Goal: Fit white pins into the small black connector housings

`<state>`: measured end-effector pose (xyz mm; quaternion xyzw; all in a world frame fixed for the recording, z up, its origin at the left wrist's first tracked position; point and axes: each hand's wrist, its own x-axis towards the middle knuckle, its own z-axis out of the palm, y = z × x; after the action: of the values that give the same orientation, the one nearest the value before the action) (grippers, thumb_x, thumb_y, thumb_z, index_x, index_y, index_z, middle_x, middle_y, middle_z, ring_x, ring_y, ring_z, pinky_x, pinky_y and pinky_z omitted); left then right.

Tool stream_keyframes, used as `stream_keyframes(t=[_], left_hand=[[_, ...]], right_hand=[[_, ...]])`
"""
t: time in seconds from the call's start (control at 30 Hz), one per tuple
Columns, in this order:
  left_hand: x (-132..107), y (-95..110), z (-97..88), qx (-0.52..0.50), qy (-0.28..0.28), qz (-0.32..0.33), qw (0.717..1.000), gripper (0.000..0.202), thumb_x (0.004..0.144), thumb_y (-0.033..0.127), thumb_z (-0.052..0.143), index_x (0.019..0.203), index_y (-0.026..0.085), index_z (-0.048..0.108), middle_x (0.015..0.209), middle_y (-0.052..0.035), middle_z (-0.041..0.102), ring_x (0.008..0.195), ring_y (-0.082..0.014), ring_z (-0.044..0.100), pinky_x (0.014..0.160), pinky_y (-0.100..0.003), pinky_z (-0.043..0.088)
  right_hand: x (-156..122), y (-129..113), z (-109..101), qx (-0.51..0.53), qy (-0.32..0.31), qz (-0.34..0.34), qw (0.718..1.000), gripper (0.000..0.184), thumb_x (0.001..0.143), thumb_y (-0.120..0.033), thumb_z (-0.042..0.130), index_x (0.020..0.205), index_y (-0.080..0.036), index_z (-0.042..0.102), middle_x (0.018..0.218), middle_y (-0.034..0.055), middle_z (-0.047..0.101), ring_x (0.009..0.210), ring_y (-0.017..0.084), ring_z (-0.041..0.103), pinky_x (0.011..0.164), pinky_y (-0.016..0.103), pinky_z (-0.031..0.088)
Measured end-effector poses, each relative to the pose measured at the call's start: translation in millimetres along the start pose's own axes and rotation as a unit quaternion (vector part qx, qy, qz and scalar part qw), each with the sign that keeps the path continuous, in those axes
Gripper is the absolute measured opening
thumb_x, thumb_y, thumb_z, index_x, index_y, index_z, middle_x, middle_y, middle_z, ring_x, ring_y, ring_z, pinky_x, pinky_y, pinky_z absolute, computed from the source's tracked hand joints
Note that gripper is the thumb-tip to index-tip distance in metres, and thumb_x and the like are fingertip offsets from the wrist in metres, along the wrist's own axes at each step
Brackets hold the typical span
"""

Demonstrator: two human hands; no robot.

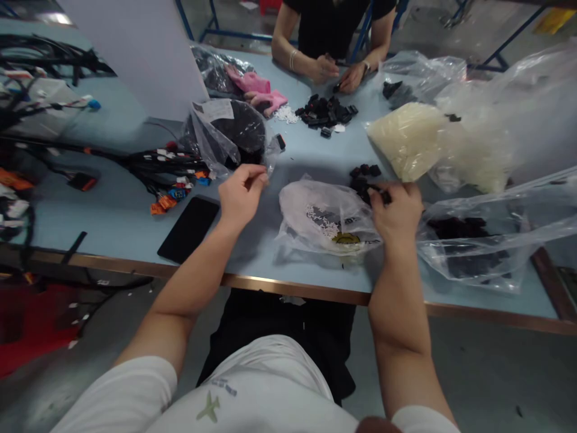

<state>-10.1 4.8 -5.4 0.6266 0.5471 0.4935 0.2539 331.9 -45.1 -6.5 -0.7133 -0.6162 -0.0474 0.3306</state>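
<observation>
My left hand (241,195) is closed in a pinch at the near edge of a clear plastic bag (205,135) that holds black parts; the fingertips meet at the bag's rim. My right hand (396,210) has its thumb and fingers closed around a black connector (384,196), beside a small group of black connectors (364,173). Between my hands lies an open clear bag (300,201) with small white pieces (322,222) inside. A single black-and-orange connector (280,142) sits at the right side of the left bag.
Across the table (252,264), a co-worker's hands (338,75) work behind a heap of black connectors (325,112). Bags of cream-coloured pieces (408,138) and black parts (469,240) stand at right. A phone (189,228) and wire harnesses (153,165) lie at left, pink gloves (259,90) farther back.
</observation>
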Motion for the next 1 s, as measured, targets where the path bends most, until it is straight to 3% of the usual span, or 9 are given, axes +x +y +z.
stream_keyframes(t=[0.07, 0.17, 0.3, 0.4, 0.5, 0.57, 0.67, 0.77, 1.0], left_hand=[[14.0, -11.3, -8.3, 0.146, 0.013, 0.007, 0.989, 0.017, 0.097, 0.023, 0.065, 0.108, 0.022, 0.077, 0.105, -0.0067, 0.081, 0.099, -0.0253, 0.076, 0.097, -0.039, 0.056], [25.0, -23.5, -10.3, 0.269, -0.023, -0.009, 0.963, 0.03, 0.098, 0.016, 0.055, 0.117, 0.023, 0.078, 0.114, -0.0118, 0.079, 0.107, -0.0317, 0.072, 0.099, -0.045, 0.053], [29.1, -32.3, 0.3, 0.317, -0.089, -0.016, 0.944, 0.047, 0.098, 0.01, 0.047, 0.136, 0.02, 0.074, 0.133, -0.0191, 0.073, 0.124, -0.0388, 0.064, 0.109, -0.052, 0.048], [30.3, -32.8, 7.5, 0.357, -0.124, -0.009, 0.926, 0.055, 0.1, 0.011, 0.043, 0.149, 0.021, 0.066, 0.144, -0.0199, 0.068, 0.132, -0.0403, 0.058, 0.112, -0.056, 0.045], [30.6, -29.2, 9.9, 0.406, -0.148, -0.013, 0.902, 0.055, 0.103, 0.013, 0.039, 0.149, 0.023, 0.067, 0.143, -0.0192, 0.067, 0.131, -0.0407, 0.057, 0.107, -0.056, 0.047], [30.5, -26.6, 9.7, 0.415, -0.149, -0.012, 0.897, 0.049, 0.103, 0.015, 0.042, 0.141, 0.023, 0.072, 0.141, -0.0186, 0.067, 0.131, -0.0408, 0.056, 0.106, -0.055, 0.047], [30.7, -25.0, 8.8, 0.398, -0.147, -0.002, 0.906, 0.036, 0.102, 0.019, 0.051, 0.128, 0.023, 0.076, 0.14, -0.0164, 0.068, 0.132, -0.0399, 0.054, 0.109, -0.053, 0.044], [31.2, -26.4, 9.0, 0.384, -0.152, -0.001, 0.911, 0.03, 0.102, 0.018, 0.052, 0.119, 0.022, 0.077, 0.137, -0.0156, 0.071, 0.131, -0.0389, 0.056, 0.109, -0.052, 0.044], [33.4, -41.6, 13.1, 0.35, -0.101, -0.011, 0.931, 0.034, 0.1, 0.019, 0.06, 0.132, 0.019, 0.071, 0.129, -0.0192, 0.072, 0.13, -0.0394, 0.06, 0.113, -0.051, 0.045]], right_hand=[[6.6, 14.5, 4.7, -0.021, -0.036, 0.015, 0.999, 0.025, 0.098, -0.043, 0.061, 0.102, -0.026, 0.079, 0.1, 0.0128, 0.073, 0.107, 0.034, 0.066, 0.101, 0.058, 0.056], [7.5, 14.8, 3.8, -0.018, -0.004, 0.016, 1.0, 0.03, 0.098, -0.043, 0.058, 0.109, -0.022, 0.078, 0.106, 0.0139, 0.074, 0.111, 0.034, 0.067, 0.103, 0.058, 0.055], [-3.7, -13.1, -15.5, 0.098, 0.065, -0.05, 0.992, 0.04, 0.108, -0.048, 0.048, 0.116, -0.022, 0.077, 0.11, 0.0144, 0.075, 0.112, 0.032, 0.068, 0.103, 0.054, 0.054], [-14.5, -34.8, -26.4, 0.174, 0.054, -0.123, 0.976, 0.047, 0.11, -0.054, 0.044, 0.098, -0.026, 0.08, 0.097, 0.0104, 0.073, 0.097, 0.027, 0.07, 0.091, 0.048, 0.058], [-21.8, -48.6, -23.5, 0.21, -0.026, -0.196, 0.957, 0.047, 0.111, -0.049, 0.046, 0.083, -0.027, 0.075, 0.097, 0.0078, 0.073, 0.092, 0.023, 0.07, 0.084, 0.041, 0.059], [-24.5, -55.5, -16.9, 0.194, -0.114, -0.221, 0.949, 0.036, 0.11, -0.041, 0.048, 0.095, -0.026, 0.076, 0.105, 0.0078, 0.076, 0.098, 0.023, 0.072, 0.087, 0.039, 0.059], [-27.0, -66.0, -8.4, 0.06, -0.259, -0.216, 0.94, 0.034, 0.108, -0.022, 0.045, 0.122, -0.024, 0.075, 0.114, 0.011, 0.078, 0.106, 0.025, 0.072, 0.089, 0.038, 0.057], [-28.9, -76.3, -5.3, -0.096, -0.363, -0.2, 0.905, 0.037, 0.106, -0.015, 0.046, 0.126, -0.021, 0.076, 0.121, 0.0146, 0.077, 0.106, 0.028, 0.073, 0.08, 0.036, 0.054], [-31.3, -86.0, -6.1, -0.168, -0.422, -0.198, 0.869, 0.029, 0.106, -0.024, 0.053, 0.12, -0.019, 0.077, 0.123, 0.0159, 0.076, 0.103, 0.031, 0.075, 0.071, 0.036, 0.051]])
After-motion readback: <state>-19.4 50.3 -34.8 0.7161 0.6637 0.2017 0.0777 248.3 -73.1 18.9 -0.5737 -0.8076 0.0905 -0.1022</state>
